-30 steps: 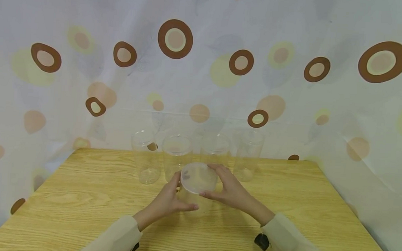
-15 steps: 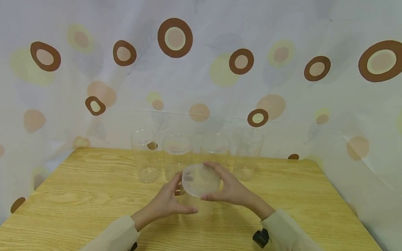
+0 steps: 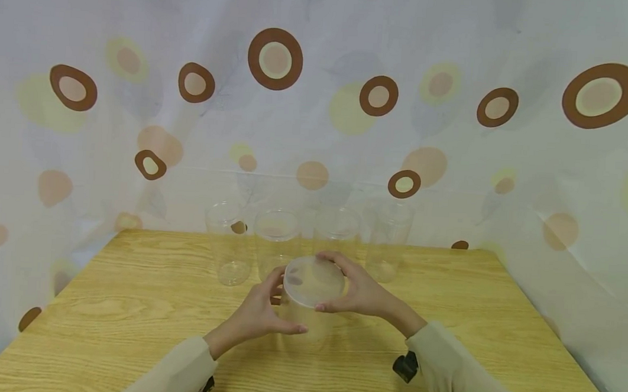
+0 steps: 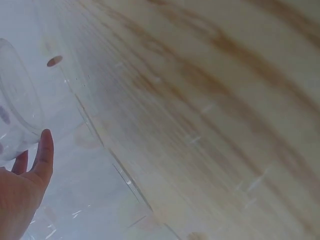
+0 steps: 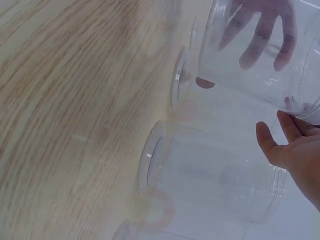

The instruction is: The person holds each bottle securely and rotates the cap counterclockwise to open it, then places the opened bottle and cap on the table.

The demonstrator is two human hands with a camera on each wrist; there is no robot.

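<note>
A clear plastic jar [image 3: 309, 332] with a frosted, translucent lid [image 3: 315, 282] is held between both hands over the middle of the table. My left hand [image 3: 259, 310] grips the jar's body from the left, its thumb across the near side. Its fingers show through the clear wall of the jar [image 5: 250, 75] in the right wrist view. My right hand [image 3: 361, 292] holds the lid by its rim, thumb at the near edge and fingers at the far edge. Only part of the jar [image 4: 15, 95] appears in the left wrist view.
Several clear jars stand in a row behind the held one, among them a tall jar [image 3: 231, 245] on the left and another jar [image 3: 388, 247] on the right. The wooden table [image 3: 143, 305] ends at a patterned curtain [image 3: 317, 131] at the back and sides.
The jar and lid have shifted slightly right and toward me. My right fingertips have moved a little left along the lid's far rim; the left hand keeps its hold.
</note>
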